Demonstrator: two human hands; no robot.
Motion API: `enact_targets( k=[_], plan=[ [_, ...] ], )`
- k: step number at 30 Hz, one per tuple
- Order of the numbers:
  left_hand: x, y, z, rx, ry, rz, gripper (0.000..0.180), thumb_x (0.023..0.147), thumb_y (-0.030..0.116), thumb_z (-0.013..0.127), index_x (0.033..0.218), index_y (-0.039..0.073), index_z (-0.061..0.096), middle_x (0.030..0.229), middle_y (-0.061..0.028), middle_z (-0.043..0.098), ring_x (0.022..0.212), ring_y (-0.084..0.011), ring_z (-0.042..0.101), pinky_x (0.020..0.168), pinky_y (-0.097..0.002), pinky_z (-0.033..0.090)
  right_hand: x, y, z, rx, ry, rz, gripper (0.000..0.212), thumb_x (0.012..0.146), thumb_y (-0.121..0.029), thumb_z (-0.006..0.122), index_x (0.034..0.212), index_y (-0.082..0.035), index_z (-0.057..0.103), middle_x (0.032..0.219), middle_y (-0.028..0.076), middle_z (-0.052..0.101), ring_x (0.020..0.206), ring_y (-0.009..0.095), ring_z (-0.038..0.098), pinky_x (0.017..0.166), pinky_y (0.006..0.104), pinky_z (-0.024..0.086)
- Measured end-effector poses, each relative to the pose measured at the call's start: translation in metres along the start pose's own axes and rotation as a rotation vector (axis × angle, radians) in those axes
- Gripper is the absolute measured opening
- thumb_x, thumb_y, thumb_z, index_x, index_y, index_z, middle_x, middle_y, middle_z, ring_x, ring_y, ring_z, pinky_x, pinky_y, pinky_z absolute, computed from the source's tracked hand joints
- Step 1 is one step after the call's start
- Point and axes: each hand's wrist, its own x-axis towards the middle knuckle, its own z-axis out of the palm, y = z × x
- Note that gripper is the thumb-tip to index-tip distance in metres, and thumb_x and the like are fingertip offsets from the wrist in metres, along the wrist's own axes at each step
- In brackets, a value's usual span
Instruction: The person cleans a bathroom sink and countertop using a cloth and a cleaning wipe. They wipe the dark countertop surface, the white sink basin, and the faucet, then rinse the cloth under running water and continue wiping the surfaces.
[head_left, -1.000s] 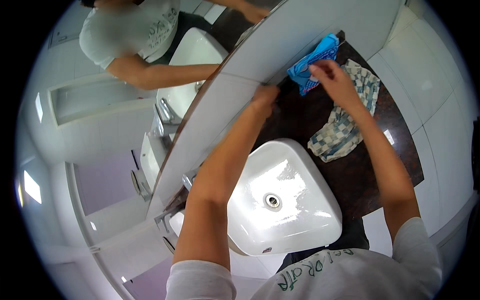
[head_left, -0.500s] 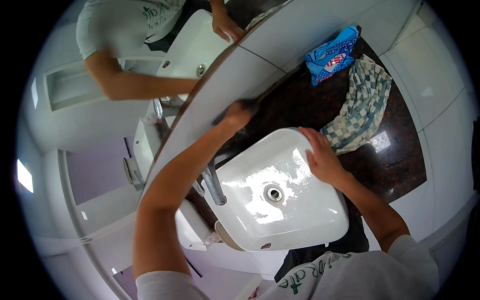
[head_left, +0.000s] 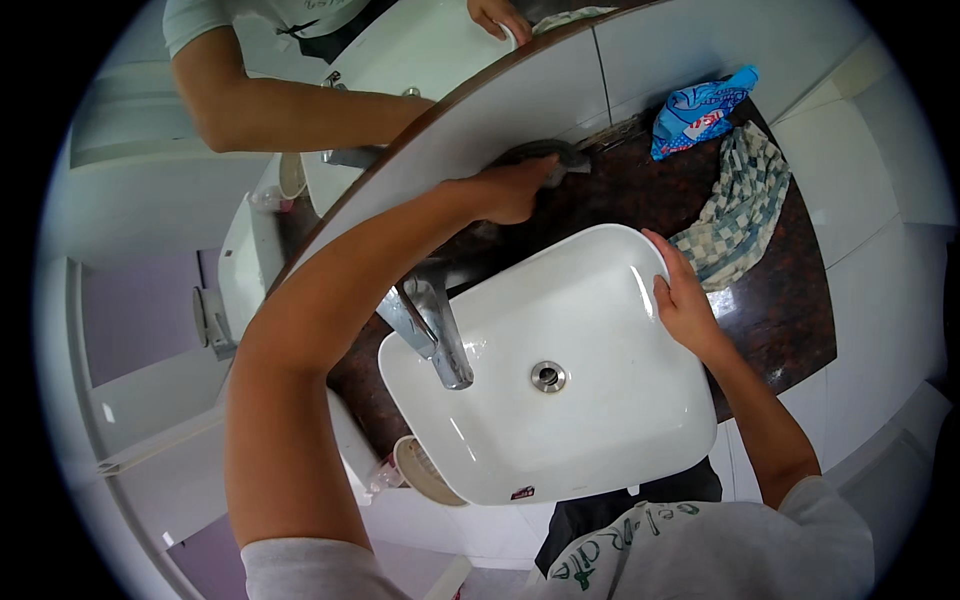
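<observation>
My left hand (head_left: 512, 190) reaches past the faucet to the strip of counter behind the basin. Its fingers press on a dark grey cloth (head_left: 570, 158), which lies against the foot of the tiled wall; part of the cloth is hidden by the hand. My right hand (head_left: 690, 308) grips the right rim of the white washbasin (head_left: 600, 440), thumb on the inner side and fingers over the outside. Nearest to my left forearm stands the chrome faucet (head_left: 455, 365), its spout over the basin. A metal drain (head_left: 548, 377) sits in the basin's floor.
On the dark speckled counter (head_left: 790, 320), to the right, lie a crumpled checked cloth (head_left: 740, 215) and a blue plastic packet (head_left: 700, 115). A mirror (head_left: 330, 120) slants along the left side. Below the counter's left end are a beige bowl (head_left: 425, 475) and a clear bottle (head_left: 385, 475).
My left hand has slid a little along the wall toward the blue packet, and it is less blurred. The view has shifted slightly. My right hand stays on the basin rim.
</observation>
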Motion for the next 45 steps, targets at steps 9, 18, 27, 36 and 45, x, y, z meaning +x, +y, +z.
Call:
enact_targets(
  k=[9, 18, 27, 36, 45],
  plan=[
    [-0.007, -0.046, 0.0, -0.368, -0.272, -0.049, 0.076, 0.094, 0.035, 0.05, 0.149, 0.003, 0.009, 0.151, -0.022, 0.023, 0.14, -0.0298, 0.026, 0.114, -0.0367, 0.02, -0.007, -0.005, 0.014, -0.119, 0.093, 0.07, 0.049, 0.091, -0.001, 0.047, 0.139, -0.008, 0.036, 0.131, 0.02, 0.05, 0.117, 0.034, 0.054, 0.093, 0.0371, 0.046],
    [-0.155, -0.147, 0.115, -0.497, 0.049, -0.141, 0.047, 0.092, 0.029, 0.056, 0.134, 0.009, 0.048, 0.135, -0.0103, 0.052, 0.123, -0.0198, 0.049, 0.102, -0.0333, 0.039, -0.007, -0.007, 0.009, -0.24, 0.101, 0.177, 0.045, 0.092, -0.005, 0.049, 0.136, -0.006, 0.039, 0.124, 0.022, 0.054, 0.111, 0.038, 0.056, 0.09, 0.0391, 0.046],
    [-0.064, -0.124, 0.132, -0.287, 0.318, 0.155, 0.034, 0.088, 0.02, 0.055, 0.12, 0.008, 0.055, 0.121, -0.0081, 0.057, 0.11, -0.0227, 0.056, 0.09, -0.0332, 0.048, -0.004, -0.012, 0.02, -0.325, 0.078, 0.173, 0.042, 0.094, -0.011, 0.05, 0.135, -0.005, 0.039, 0.117, 0.024, 0.058, 0.105, 0.037, 0.06, 0.087, 0.0398, 0.047],
    [-0.15, -0.149, 0.167, 0.489, 0.794, 0.022, 0.036, 0.081, 0.011, 0.056, 0.117, 0.009, 0.052, 0.106, -0.0069, 0.056, 0.092, -0.0202, 0.061, 0.069, -0.0305, 0.056, -0.002, -0.009, 0.016, -0.348, 0.078, 0.149, 0.039, 0.097, -0.013, 0.047, 0.134, -0.001, 0.039, 0.114, 0.023, 0.059, 0.105, 0.032, 0.06, 0.091, 0.0379, 0.045],
    [-0.244, -0.21, 0.21, 0.33, 0.584, -0.263, 0.028, 0.078, 0.01, 0.059, 0.105, 0.008, 0.053, 0.098, -0.0095, 0.056, 0.091, -0.0234, 0.063, 0.066, -0.0359, 0.054, 0.0, -0.018, 0.023, -0.366, 0.051, 0.162, 0.039, 0.098, -0.016, 0.046, 0.133, -0.001, 0.039, 0.116, 0.023, 0.058, 0.107, 0.029, 0.059, 0.091, 0.037, 0.045]
  ],
)
